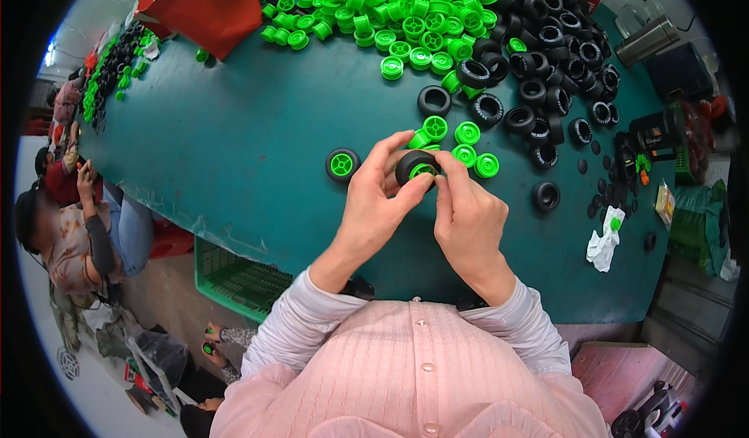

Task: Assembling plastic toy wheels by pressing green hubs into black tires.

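Note:
Between my two hands is a small black rubber tyre (406, 164) with a bright green wheel rim (422, 170) showing in its opening. My left hand (380, 195) grips the tyre from the left, its thumb across the near side. The fingertips of my right hand (471, 218) press at the right edge of the tyre and rim. How deep the rim sits is partly hidden by my fingers. A tyre with a green rim in it (342, 165) lies left of my hands. Several loose green rims (467, 133) lie just beyond them.
Green rims (413, 26) are heaped at the back, beside a pile of black tyres (538, 56). A red bag (204, 17) stands back left. One tyre (545, 196) and a crumpled white tissue (603, 244) lie to the right. Other people (86, 243) sit at the left.

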Action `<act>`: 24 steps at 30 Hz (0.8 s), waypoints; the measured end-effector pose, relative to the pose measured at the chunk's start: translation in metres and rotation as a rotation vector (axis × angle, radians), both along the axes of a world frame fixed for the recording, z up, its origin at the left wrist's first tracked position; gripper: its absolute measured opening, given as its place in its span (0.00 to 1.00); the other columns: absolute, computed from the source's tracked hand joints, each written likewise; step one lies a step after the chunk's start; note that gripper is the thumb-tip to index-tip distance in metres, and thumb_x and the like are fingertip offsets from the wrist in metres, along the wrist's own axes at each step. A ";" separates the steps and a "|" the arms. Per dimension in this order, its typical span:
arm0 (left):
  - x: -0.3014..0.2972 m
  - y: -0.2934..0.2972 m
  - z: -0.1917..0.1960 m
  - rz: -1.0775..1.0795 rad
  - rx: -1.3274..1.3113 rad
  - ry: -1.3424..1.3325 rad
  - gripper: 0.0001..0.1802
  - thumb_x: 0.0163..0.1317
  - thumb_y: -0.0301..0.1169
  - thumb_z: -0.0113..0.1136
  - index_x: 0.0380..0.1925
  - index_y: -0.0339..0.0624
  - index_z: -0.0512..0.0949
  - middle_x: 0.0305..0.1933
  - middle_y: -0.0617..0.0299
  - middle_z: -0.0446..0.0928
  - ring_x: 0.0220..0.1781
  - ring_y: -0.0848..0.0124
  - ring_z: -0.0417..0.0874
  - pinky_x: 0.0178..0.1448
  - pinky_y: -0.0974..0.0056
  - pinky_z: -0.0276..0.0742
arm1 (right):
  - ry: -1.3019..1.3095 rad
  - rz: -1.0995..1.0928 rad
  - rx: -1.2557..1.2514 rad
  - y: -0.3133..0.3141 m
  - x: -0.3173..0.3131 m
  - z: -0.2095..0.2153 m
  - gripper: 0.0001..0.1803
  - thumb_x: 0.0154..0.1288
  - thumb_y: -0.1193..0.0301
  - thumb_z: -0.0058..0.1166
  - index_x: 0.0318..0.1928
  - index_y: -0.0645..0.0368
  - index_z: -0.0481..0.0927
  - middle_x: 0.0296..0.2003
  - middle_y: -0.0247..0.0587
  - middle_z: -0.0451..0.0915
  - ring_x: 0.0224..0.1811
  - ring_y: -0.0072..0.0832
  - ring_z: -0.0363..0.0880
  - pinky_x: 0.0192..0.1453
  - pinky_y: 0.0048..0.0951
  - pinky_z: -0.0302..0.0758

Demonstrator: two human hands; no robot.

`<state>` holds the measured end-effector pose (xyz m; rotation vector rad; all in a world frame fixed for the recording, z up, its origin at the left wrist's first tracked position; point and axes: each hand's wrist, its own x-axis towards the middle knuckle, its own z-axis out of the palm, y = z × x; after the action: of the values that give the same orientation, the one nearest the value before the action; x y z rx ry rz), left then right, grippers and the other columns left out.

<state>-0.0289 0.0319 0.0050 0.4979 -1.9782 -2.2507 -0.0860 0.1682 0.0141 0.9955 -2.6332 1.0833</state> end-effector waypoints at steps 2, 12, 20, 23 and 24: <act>0.004 0.010 -0.006 0.164 0.119 0.094 0.23 0.67 0.22 0.62 0.62 0.31 0.72 0.48 0.63 0.80 0.46 0.80 0.80 0.47 0.74 0.79 | 0.009 -0.013 -0.016 -0.001 0.002 -0.001 0.17 0.65 0.79 0.56 0.55 0.57 0.77 0.27 0.41 0.85 0.27 0.36 0.85 0.28 0.36 0.76; 0.003 -0.005 -0.003 -0.023 -0.154 -0.051 0.20 0.68 0.22 0.59 0.60 0.34 0.75 0.46 0.65 0.80 0.42 0.82 0.81 0.42 0.75 0.80 | 0.171 0.022 0.083 -0.005 0.004 -0.005 0.20 0.60 0.77 0.58 0.54 0.63 0.78 0.26 0.39 0.83 0.25 0.33 0.83 0.28 0.34 0.76; 0.003 -0.015 -0.005 -0.039 0.017 -0.085 0.21 0.68 0.23 0.61 0.61 0.34 0.75 0.48 0.64 0.80 0.44 0.80 0.81 0.43 0.72 0.84 | 0.184 0.203 0.058 0.009 -0.008 -0.003 0.18 0.63 0.73 0.62 0.53 0.64 0.80 0.28 0.37 0.81 0.21 0.28 0.78 0.25 0.28 0.72; 0.005 -0.013 -0.003 -0.015 0.194 -0.041 0.22 0.70 0.26 0.61 0.62 0.35 0.74 0.52 0.62 0.79 0.48 0.76 0.82 0.46 0.68 0.87 | -0.407 0.010 -0.246 0.011 -0.011 -0.007 0.14 0.64 0.70 0.67 0.47 0.63 0.82 0.27 0.35 0.83 0.19 0.17 0.72 0.23 0.22 0.67; 0.005 -0.011 -0.001 -0.081 0.282 -0.026 0.22 0.71 0.28 0.60 0.63 0.35 0.74 0.54 0.61 0.79 0.51 0.74 0.82 0.48 0.66 0.88 | -0.406 0.000 -0.244 0.011 -0.011 -0.007 0.14 0.64 0.70 0.67 0.47 0.63 0.82 0.27 0.35 0.83 0.19 0.17 0.72 0.23 0.22 0.67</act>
<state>-0.0236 0.0211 0.0041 0.4816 -1.7281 -2.6029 -0.0973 0.1789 0.0071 0.7944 -2.6930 1.7161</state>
